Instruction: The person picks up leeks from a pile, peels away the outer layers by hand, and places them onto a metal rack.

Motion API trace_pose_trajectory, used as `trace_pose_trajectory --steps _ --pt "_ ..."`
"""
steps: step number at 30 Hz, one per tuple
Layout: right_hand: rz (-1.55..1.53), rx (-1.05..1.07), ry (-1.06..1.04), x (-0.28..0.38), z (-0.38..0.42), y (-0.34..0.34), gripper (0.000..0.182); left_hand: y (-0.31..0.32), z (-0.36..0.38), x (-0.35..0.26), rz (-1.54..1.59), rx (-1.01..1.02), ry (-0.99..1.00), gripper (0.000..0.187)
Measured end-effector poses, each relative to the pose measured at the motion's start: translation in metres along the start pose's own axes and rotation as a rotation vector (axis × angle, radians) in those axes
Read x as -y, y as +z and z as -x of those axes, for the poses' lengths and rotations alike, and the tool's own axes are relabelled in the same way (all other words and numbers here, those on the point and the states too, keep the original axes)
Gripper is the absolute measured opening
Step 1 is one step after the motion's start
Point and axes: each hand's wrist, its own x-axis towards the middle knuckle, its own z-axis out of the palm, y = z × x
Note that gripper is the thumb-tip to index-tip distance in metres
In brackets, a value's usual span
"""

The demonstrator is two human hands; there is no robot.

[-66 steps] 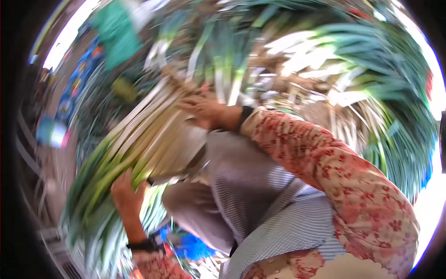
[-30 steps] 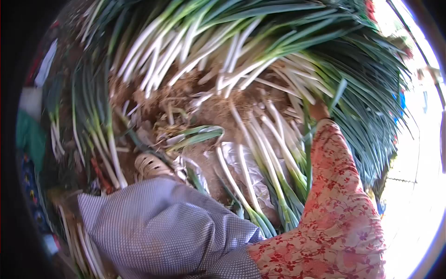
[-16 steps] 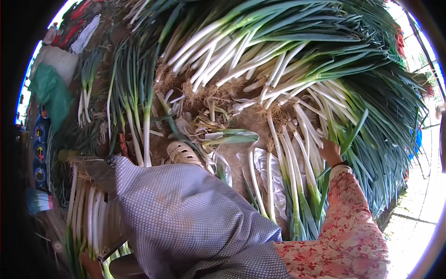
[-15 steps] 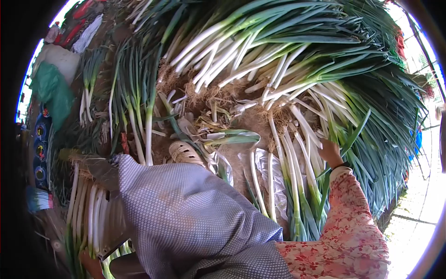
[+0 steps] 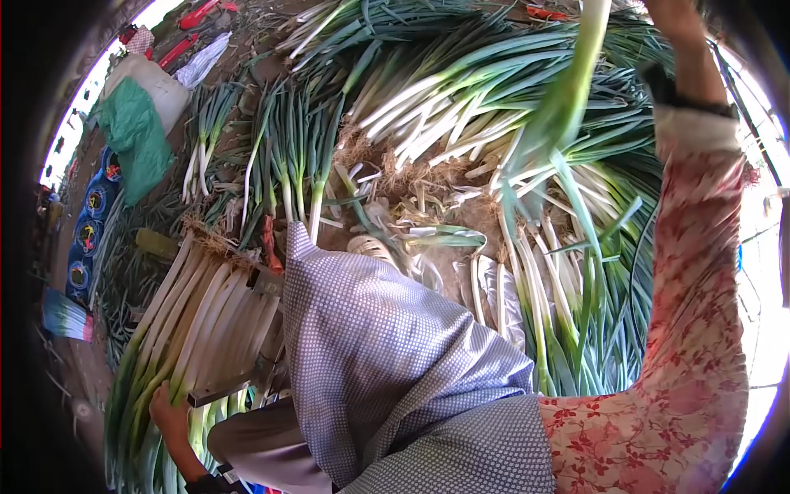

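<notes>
My right hand (image 5: 681,25) is raised at the upper right, its fingers cut off by the frame's top edge. Beside it one long green onion (image 5: 586,58) hangs in the air, blurred, white stem up and leaves down; it appears to be in that hand. At the lower left, my left hand (image 5: 169,416) is closed against the stalks of a bundle of green onions (image 5: 206,305). That bundle lies roots up, against a metal frame (image 5: 222,391) beside my knee.
A big heap of green onions (image 5: 444,99) fills the back and right. Smaller bunches (image 5: 300,156) lie at the back left. Loose peelings (image 5: 411,214) cover the ground between. A green plastic bag (image 5: 136,136) lies at the far left. A patterned cloth (image 5: 387,329) covers my lap.
My right hand has risen from the pile to the top right, and a green onion now hangs in the air beside it. The view has shifted, showing more of the left bundle and left hand.
</notes>
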Motion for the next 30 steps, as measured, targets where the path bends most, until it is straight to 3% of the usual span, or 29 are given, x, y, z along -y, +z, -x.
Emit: trace_pose_trajectory --steps 4,7,11,13,14,15,16,17,19,21,22,23,28,30 --pt "-0.343 -0.188 0.054 0.002 -0.017 -0.008 0.023 0.001 0.002 -0.001 0.023 -0.029 0.018 0.057" --pt "-0.893 -0.334 0.175 -0.013 -0.017 0.027 0.023 -0.004 0.004 -0.003 0.051 -0.03 0.012 0.059" --pt "-1.682 -0.463 0.403 -0.012 0.015 0.129 0.026 -0.01 0.004 -0.01 0.025 -0.005 0.004 0.06" --pt "-1.946 -0.547 0.582 0.036 0.055 0.201 0.022 -0.011 0.004 -0.008 0.026 0.019 0.018 0.061" --pt "-2.012 -0.45 0.664 0.048 0.083 0.255 0.021 -0.013 0.003 -0.01 0.04 0.031 0.005 0.061" --pt "-2.007 -0.34 0.934 0.043 0.108 0.348 0.031 -0.015 0.002 -0.013 0.051 0.045 -0.008 0.061" --pt "-2.075 -0.188 0.919 0.076 0.15 0.375 0.027 -0.016 0.002 -0.016 0.059 0.061 -0.024 0.061" --pt "-2.157 -0.017 1.053 0.098 0.186 0.414 0.022 -0.015 0.003 -0.018 0.042 0.048 -0.025 0.061" --pt "-1.771 0.498 1.38 0.14 0.249 0.439 0.02 -0.016 0.004 -0.019 -0.006 0.043 -0.021 0.061" --pt "-1.339 0.787 0.957 0.15 0.273 0.462 0.021 -0.016 0.004 -0.025 -0.029 0.055 -0.039 0.06" --pt "-1.156 0.701 0.722 0.152 0.28 0.477 0.025 -0.016 0.003 -0.026 -0.036 0.054 -0.041 0.059" --pt "-0.731 0.642 0.433 0.151 0.279 0.484 0.031 -0.014 0.003 -0.024 -0.05 0.062 -0.041 0.059" --pt "-0.516 0.599 0.142 0.174 0.259 0.494 0.044 -0.011 0.004 -0.021 -0.057 0.05 -0.018 0.06" --pt "-0.451 0.695 0.123 0.188 0.26 0.508 0.045 -0.01 0.004 -0.022 -0.05 0.07 -0.058 0.06"
